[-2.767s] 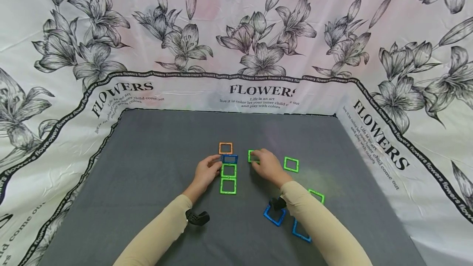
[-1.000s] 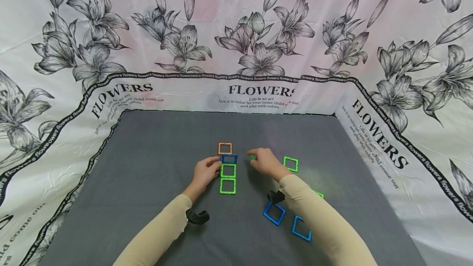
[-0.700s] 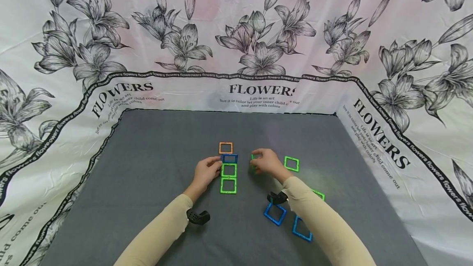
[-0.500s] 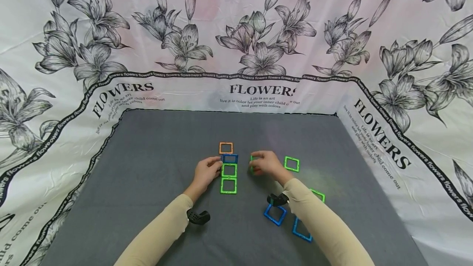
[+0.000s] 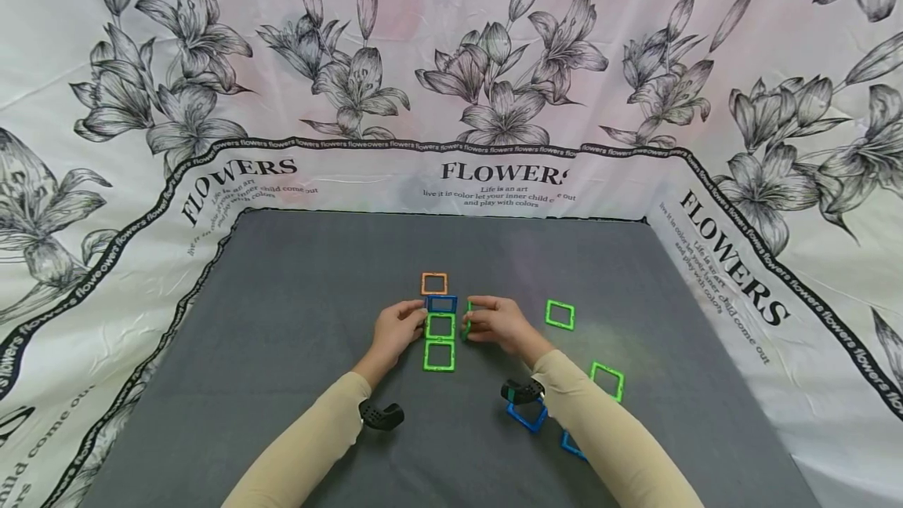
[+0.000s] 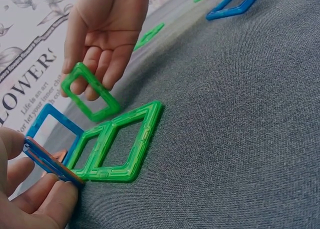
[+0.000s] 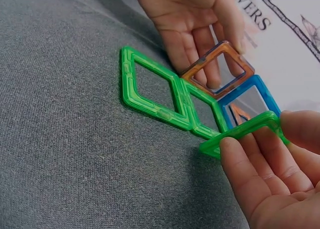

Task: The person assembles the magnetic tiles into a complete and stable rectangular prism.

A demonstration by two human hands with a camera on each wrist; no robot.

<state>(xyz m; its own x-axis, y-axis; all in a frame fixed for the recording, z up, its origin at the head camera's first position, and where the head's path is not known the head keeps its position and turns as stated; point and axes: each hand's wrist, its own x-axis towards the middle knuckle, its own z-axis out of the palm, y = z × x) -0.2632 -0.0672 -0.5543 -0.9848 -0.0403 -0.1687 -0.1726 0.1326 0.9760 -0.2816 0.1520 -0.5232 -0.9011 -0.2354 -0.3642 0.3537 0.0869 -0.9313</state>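
In the head view, two green magnetic tiles (image 5: 440, 368) lie flat in a row. At their far end a blue magnetic tile (image 7: 267, 96) stands upright, with a flat orange tile (image 5: 434, 292) beyond it. My left hand (image 5: 395, 329) holds an upright orange magnetic tile (image 7: 197, 66) by its edges at the row's left side; several fingers are behind its frame. On the right side, my right hand (image 5: 502, 325) pinches a green magnetic tile (image 6: 109, 111) by its edges, tilted up close beside the flat green tiles, its lower edge near them. Whether it touches them I cannot tell.
Loose green tiles (image 5: 560, 326) (image 5: 608, 392) lie to the right. Two blue tiles (image 5: 527, 423) (image 5: 573, 447) lie nearer, partly covered by the right forearm. A grey cloth (image 5: 317, 257) covers the table, and a flower-printed curtain (image 5: 381, 171) surrounds its back and sides.
My right hand has brought its green tile up from the table, turned it on edge and moved it left toward the row. My left hand stays at the row's left side.
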